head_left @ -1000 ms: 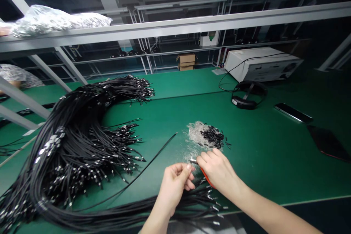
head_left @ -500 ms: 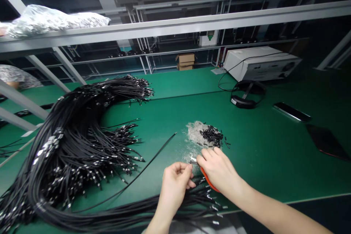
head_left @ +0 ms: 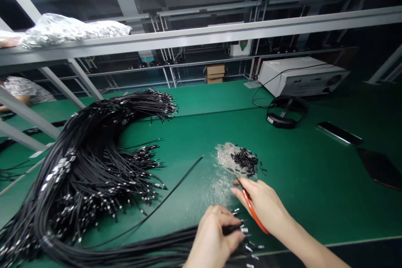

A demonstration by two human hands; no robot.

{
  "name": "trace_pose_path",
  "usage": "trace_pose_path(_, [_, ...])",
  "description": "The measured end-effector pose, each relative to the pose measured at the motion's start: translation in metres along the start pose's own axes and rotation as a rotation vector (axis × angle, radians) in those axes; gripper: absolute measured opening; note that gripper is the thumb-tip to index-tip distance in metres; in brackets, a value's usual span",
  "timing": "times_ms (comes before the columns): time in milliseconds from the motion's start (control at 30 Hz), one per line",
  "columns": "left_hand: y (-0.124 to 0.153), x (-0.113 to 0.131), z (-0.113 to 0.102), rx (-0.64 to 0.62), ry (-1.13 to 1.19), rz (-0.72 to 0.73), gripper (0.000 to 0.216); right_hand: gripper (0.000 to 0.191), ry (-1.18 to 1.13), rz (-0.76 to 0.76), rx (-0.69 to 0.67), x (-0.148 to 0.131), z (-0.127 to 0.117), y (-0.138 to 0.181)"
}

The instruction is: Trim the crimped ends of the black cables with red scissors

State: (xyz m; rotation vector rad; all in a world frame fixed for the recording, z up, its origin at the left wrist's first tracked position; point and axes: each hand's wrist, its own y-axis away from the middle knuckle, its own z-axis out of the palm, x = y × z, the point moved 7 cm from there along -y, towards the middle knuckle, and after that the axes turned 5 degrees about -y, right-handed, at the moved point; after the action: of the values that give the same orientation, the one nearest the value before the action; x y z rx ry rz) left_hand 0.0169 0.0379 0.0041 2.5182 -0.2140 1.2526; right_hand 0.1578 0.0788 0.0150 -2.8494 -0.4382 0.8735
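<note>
My left hand point(head_left: 216, 234) is closed, its fingers pinching the metal-tipped ends of the black cables point(head_left: 176, 245) lying along the near table edge. My right hand point(head_left: 265, 205) is closed around a red-handled tool point(head_left: 253, 213), its thin tip pointing toward a small pile of short black tubes point(head_left: 246, 161) on a clear plastic bag point(head_left: 224, 157). A single black cable point(head_left: 176, 188) runs diagonally across the green table point(head_left: 314, 184) just left of my hands.
A large bundle of black cables point(head_left: 84, 167) curves over the table's left half. At the back right stand a white machine point(head_left: 301, 76) and a coiled black cord point(head_left: 285, 115). A phone point(head_left: 339, 132) and a dark flat thing point(head_left: 380, 167) lie at the right. A metal rail point(head_left: 201, 33) crosses overhead.
My left hand dropped from in front of my right hand down to the cable ends at the near edge. My right hand drew apart, the red tool now showing more.
</note>
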Motion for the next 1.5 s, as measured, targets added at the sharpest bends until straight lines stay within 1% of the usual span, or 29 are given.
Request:
trace_pose_path(33, [0.000,0.006,-0.001,-0.052,-0.046,0.056,0.028,0.021,-0.041,0.037,-0.041,0.006,0.005,0.004])
trace_pose_path(67, [-0.004,0.010,-0.005,-0.082,-0.069,0.103,0.030,0.022,-0.072,0.077,-0.067,0.012,0.009,0.008])
trace_pose_path(100, [-0.011,0.012,-0.012,-0.088,-0.116,0.133,0.028,0.022,-0.095,0.115,-0.075,0.017,0.011,0.011])
trace_pose_path(133, [-0.023,0.010,-0.027,-0.002,-0.230,0.114,0.025,0.023,-0.114,0.148,-0.072,0.022,0.012,0.013])
trace_pose_path(167, [-0.038,0.005,-0.046,0.127,-0.392,0.054,0.024,0.024,-0.129,0.172,-0.063,0.025,0.010,0.015])
trace_pose_path(233, [-0.070,-0.007,-0.078,0.293,-0.496,-0.050,0.029,0.027,-0.174,0.180,-0.050,0.024,0.006,0.015])
trace_pose_path(300, [-0.098,-0.018,-0.100,0.410,-0.551,-0.126,0.029,0.028,-0.242,0.154,-0.040,0.018,0.001,0.012])
trace_pose_path(367, [-0.112,-0.022,-0.110,0.450,-0.571,-0.150,0.023,0.026,-0.322,0.142,-0.018,0.011,-0.003,0.007])
trace_pose_path(400, [-0.113,-0.022,-0.111,0.461,-0.571,-0.148,0.021,0.025,-0.364,0.145,-0.003,0.009,-0.004,0.004])
trace_pose_path(467, [-0.101,-0.017,-0.106,0.468,-0.550,-0.126,0.023,0.026,-0.450,0.169,0.033,0.005,-0.004,-0.003])
trace_pose_path(533, [-0.077,-0.010,-0.093,0.443,-0.503,-0.090,0.026,0.028,-0.552,0.196,0.072,0.000,-0.001,-0.011])
trace_pose_path(600, [-0.050,-0.003,-0.077,0.398,-0.436,-0.054,0.028,0.032,-0.700,0.214,0.083,-0.006,0.006,-0.019])
trace_pose_path(667, [-0.028,0.001,-0.062,0.349,-0.231,-0.029,0.030,0.035,-0.888,0.245,0.066,-0.014,0.015,-0.024])
trace_pose_path(733, [-0.013,0.002,-0.052,0.324,-0.087,-0.035,0.030,0.036,-1.024,0.267,0.063,-0.021,0.022,-0.026])
trace_pose_path(800, [-0.007,0.004,-0.046,0.303,0.025,-0.032,0.030,0.034,-1.078,0.251,0.078,-0.028,0.024,-0.025])
trace_pose_path(867, [-0.006,0.006,-0.041,0.279,0.079,-0.029,0.032,0.033,-1.101,0.231,0.069,-0.033,0.029,-0.023])
trace_pose_path(933, [-0.007,0.007,-0.037,0.310,0.059,-0.035,0.034,0.035,-1.140,0.263,0.035,-0.034,0.040,-0.021])
trace_pose_path(967, [-0.008,0.006,-0.036,0.356,0.030,-0.037,0.034,0.035,-1.152,0.295,0.025,-0.033,0.045,-0.019])
trace_pose_path(1033, [-0.007,0.005,-0.035,0.480,-0.036,-0.029,0.035,0.036,-1.122,0.344,0.039,-0.029,0.054,-0.018])
trace_pose_path(1067, [-0.006,0.004,-0.033,0.527,-0.062,-0.022,0.035,0.035,-1.072,0.345,0.061,-0.028,0.055,-0.017])
trace_pose_path(1100, [-0.007,0.003,-0.030,0.550,-0.085,-0.016,0.034,0.034,-0.991,0.332,0.092,-0.026,0.055,-0.017])
trace_pose_path(1167, [-0.009,-0.001,-0.024,0.554,-0.126,-0.019,0.034,0.031,-0.725,0.267,0.185,-0.026,0.047,-0.016])
trace_pose_path(1267, [-0.010,-0.006,-0.022,0.550,-0.173,-0.068,0.031,0.029,-0.239,0.051,0.321,-0.037,0.030,-0.013])
trace_pose_path(1333, [-0.010,-0.008,-0.025,0.555,-0.184,-0.101,0.028,0.029,-0.021,-0.148,0.348,-0.048,0.026,-0.012])
trace_pose_path(1400, [-0.011,-0.009,-0.027,0.523,-0.159,-0.116,0.026,0.027,0.073,-0.314,0.322,-0.053,0.025,-0.012])
trace_pose_path(1433, [-0.013,-0.010,-0.027,0.493,-0.126,-0.123,0.027,0.026,0.084,-0.366,0.298,-0.053,0.024,-0.013])
trace_pose_path(1467, [-0.014,-0.012,-0.027,0.461,-0.082,-0.135,0.027,0.025,0.074,-0.387,0.275,-0.050,0.022,-0.014])
trace_pose_path(1500, [-0.016,-0.014,-0.026,0.430,-0.029,-0.148,0.029,0.024,0.053,-0.377,0.257,-0.046,0.019,-0.016])
